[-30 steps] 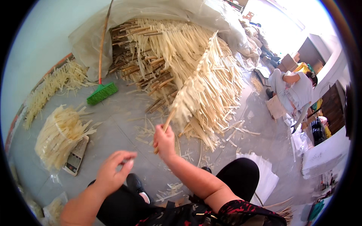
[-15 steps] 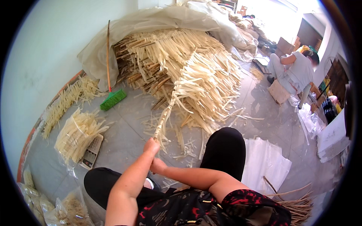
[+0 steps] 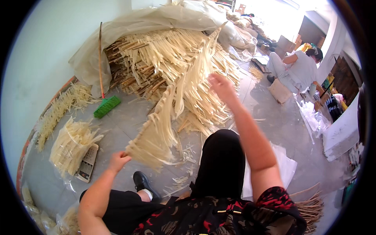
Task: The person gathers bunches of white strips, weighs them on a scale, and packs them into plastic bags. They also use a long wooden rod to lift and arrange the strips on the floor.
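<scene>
My left hand (image 3: 119,160) is closed on the near end of a long stick hung with pale strips (image 3: 158,117). The stick slants up and away to the right, and its strips fan out beneath it. My right hand (image 3: 221,88) is raised beside the strips on their right side, its fingers smeared by motion. Behind them rises a big heap of similar pale strips on brown sticks (image 3: 137,58), partly under a whitish plastic sheet (image 3: 88,62).
At left lie a bagged bundle of strips (image 3: 72,143), a scale (image 3: 87,166) and a green broom (image 3: 106,106) leaning on the heap. White plastic sheets (image 3: 288,168) and bare sticks (image 3: 309,213) lie at my right. A person (image 3: 299,70) sits at the far right.
My hands have moved apart: the left toward the left with the stick end, the right up and away. The stick has swung crosswise and its strips now hang spread out.
</scene>
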Motion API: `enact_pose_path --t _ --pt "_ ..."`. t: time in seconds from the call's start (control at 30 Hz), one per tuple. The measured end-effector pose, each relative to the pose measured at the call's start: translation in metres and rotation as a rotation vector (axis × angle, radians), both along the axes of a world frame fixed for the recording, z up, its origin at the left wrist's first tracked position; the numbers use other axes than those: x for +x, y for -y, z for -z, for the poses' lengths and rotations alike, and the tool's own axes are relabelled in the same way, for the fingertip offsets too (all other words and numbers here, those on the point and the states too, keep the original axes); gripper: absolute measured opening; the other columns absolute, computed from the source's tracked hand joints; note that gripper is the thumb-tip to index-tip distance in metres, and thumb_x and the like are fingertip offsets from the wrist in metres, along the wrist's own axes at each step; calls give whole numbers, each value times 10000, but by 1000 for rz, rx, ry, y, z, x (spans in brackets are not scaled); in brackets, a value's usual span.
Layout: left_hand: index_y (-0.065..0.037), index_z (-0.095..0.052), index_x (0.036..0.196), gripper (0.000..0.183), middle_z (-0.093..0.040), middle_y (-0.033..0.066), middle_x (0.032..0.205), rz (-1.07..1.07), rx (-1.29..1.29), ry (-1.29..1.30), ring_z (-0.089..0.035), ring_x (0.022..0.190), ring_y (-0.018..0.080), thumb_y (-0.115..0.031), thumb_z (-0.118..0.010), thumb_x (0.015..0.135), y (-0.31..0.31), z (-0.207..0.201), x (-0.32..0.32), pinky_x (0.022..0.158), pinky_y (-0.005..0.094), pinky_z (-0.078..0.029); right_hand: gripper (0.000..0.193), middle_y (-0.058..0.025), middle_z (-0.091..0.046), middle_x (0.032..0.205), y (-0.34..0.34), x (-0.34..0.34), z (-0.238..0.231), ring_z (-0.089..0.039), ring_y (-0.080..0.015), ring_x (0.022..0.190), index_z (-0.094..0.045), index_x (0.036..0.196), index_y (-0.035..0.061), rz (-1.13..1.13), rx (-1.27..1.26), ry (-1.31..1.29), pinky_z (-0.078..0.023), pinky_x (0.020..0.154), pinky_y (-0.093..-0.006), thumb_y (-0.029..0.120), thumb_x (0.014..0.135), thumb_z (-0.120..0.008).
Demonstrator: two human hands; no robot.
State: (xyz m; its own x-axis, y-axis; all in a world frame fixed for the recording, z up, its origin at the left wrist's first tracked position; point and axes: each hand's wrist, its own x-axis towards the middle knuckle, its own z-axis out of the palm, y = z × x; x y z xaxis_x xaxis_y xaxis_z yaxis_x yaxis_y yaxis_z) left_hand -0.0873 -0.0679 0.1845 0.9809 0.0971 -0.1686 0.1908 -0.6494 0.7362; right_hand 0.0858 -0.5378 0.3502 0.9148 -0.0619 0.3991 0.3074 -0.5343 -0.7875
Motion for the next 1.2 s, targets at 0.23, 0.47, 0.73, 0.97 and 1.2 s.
enact_pose_path --t 0.23,0.47,0.73,0.97,1.2 --pt "-8 -621 754 184 -500 20 597 2 40 146 -446 589 87 -172 -700 726 -85 -77 -50 551 291 -389 813 -114 -488 1385 156 87 -123 -428 -265 1280 -372 1432 28 269 492 115 -277 1084 -376 572 866 -583" --pt "-36 -554 608 227 -503 103 552 34 382 165 -519 509 191 -157 -734 675 -132 -84 -114 493 343 -390 586 -180 -598 1162 206 141 -107 -605 -364 1027 -414 1256 -20 -27 1116 192 -475 926 -394 468 941 -495" --pt "-75 -579 617 238 -574 155 619 162 566 -59 -565 607 376 -260 -728 632 -97 -71 -46 535 421 -445 453 -112 -659 908 187 111 115 -644 -251 888 -589 947 34 157 1075 -293 -478 840 -395 483 899 -552" --pt "-105 -636 692 225 -624 137 670 218 657 -150 -608 675 371 -315 -716 672 -81 -43 -2 592 447 -476 438 -121 -674 901 202 31 207 -641 -241 885 -616 901 40 59 1089 -357 -493 780 -359 469 914 -525" --pt "-215 -667 939 220 -538 48 1292 -208 1013 -117 -427 1263 291 -241 -712 725 -74 52 25 1065 543 -287 377 -103 -682 993 207 -3 323 -597 -136 840 -647 946 59 267 930 -696 -425 698 -289 413 930 -517"
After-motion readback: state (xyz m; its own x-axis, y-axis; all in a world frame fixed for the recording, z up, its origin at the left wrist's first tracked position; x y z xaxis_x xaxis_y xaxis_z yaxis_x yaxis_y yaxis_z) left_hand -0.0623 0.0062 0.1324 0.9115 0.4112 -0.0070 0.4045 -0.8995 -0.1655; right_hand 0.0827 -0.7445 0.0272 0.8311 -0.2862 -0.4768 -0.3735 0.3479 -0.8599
